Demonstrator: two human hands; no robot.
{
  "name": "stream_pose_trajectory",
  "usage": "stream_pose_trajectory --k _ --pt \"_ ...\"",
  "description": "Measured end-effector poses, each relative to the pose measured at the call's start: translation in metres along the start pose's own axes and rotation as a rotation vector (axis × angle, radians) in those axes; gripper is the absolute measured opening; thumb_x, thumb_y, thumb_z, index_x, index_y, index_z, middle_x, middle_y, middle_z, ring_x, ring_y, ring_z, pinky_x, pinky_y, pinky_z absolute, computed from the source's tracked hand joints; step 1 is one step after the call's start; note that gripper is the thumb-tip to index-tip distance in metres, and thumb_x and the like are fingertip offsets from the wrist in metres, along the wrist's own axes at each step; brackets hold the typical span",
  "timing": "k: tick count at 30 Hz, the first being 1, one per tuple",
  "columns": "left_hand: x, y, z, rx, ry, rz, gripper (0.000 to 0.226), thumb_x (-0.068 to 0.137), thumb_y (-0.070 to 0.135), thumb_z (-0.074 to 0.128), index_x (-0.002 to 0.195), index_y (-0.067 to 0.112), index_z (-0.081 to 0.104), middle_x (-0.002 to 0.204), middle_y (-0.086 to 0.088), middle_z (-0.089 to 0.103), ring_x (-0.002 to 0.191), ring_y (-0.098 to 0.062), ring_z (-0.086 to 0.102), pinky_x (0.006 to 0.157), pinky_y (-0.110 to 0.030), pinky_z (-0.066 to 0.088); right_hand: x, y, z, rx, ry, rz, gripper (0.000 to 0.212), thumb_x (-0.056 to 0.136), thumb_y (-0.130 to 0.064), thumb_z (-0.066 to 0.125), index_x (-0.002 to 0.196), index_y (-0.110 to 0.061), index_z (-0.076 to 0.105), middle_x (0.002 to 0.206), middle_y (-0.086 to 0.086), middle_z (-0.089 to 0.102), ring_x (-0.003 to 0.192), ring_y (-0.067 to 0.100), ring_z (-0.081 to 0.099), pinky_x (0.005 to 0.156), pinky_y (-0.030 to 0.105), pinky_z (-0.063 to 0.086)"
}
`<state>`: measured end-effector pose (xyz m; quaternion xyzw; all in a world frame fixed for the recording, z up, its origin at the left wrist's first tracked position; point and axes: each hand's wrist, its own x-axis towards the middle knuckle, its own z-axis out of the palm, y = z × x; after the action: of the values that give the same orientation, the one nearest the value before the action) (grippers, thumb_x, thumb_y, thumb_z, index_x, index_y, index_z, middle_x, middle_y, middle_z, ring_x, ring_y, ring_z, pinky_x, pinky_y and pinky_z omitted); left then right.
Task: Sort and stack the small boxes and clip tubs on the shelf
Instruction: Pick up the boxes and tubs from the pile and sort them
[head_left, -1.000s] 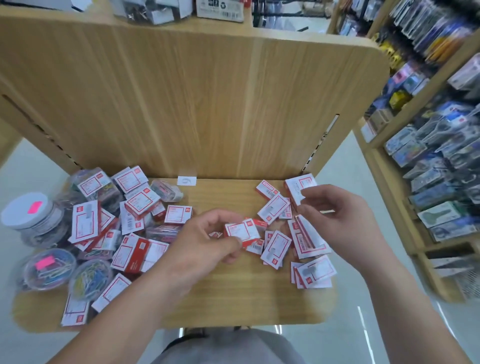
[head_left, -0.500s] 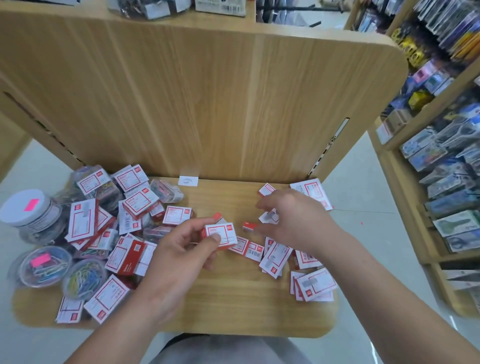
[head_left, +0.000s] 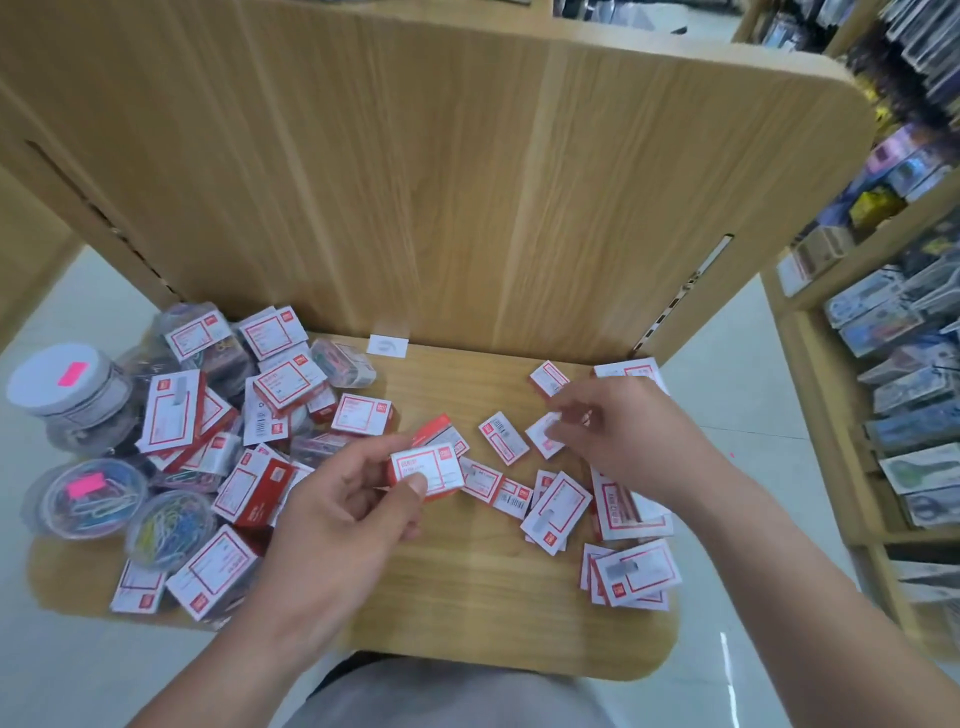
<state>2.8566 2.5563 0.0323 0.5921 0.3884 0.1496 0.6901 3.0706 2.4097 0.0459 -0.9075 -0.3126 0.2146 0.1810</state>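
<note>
In the head view, the person's left hand (head_left: 337, 499) grips a small red-and-white cardboard box (head_left: 427, 470) between the thumb and curled fingers. It appears to be held just over the middle of the pale wooden shelf (head_left: 467, 597). The right hand (head_left: 628, 431) reaches with bent fingers over a second small white-labelled box (head_left: 543, 436), which lies among the scatter on the shelf's right side. Motion blur hides whether the fingertips have closed on it or only touch it.

The step in hand looks like gathering same-size boxes into a stack. To do it well, the person would likely keep the held box level and label-up. The next box should go onto it with edges flush and logos at the same corner, pinched by its short ends so the label stays readable. These small boxes are best kept apart from the heap of larger red-and-white boxes (head_left: 280, 374) on the left, which lies against the clear round tubs of coloured paper clips (head_left: 83, 499).

The held box shows its white label face up toward the camera, with a red side wall toward the person. Its long axis runs across the shelf, left to right, nearly parallel to the front edge, and the red logo sits at the far right corner.
</note>
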Motion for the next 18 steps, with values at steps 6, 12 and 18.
stream_pose_trajectory --k 6,12,18 --pt "-0.003 -0.005 0.020 0.006 -0.085 -0.009 0.031 0.089 -0.005 0.070 0.112 0.016 0.073 0.091 -0.009 0.076 0.070 -0.021 0.068 0.062 -0.028 0.061 -0.054 -0.012 0.003 -0.301 -0.169 0.055 0.040 0.080 -0.058 0.072 0.112 -0.036 0.062 0.109 -0.013 0.063 0.105 0.015 0.062 0.072 0.029 0.045" --pt "-0.003 -0.005 0.026 0.031 -0.124 -0.004 0.030 0.090 -0.006 0.069 0.111 0.016 0.073 0.093 -0.002 0.078 0.070 -0.020 0.067 0.063 -0.029 0.062 -0.057 -0.010 0.048 -0.364 -0.055 -0.090 0.049 0.086 -0.042 0.070 0.132 -0.033 0.057 0.131 -0.005 0.049 0.124 0.021 0.050 0.084 0.035 0.049" --pt "-0.003 -0.002 0.015 0.048 -0.070 0.011 0.032 0.091 0.000 0.071 0.114 0.021 0.074 0.095 -0.006 0.077 0.070 -0.019 0.068 0.062 -0.026 0.061 -0.050 0.007 0.040 -0.200 0.121 -0.133 0.028 0.086 -0.045 0.072 0.111 -0.034 0.071 0.112 -0.011 0.065 0.111 0.017 0.057 0.079 0.033 0.050"
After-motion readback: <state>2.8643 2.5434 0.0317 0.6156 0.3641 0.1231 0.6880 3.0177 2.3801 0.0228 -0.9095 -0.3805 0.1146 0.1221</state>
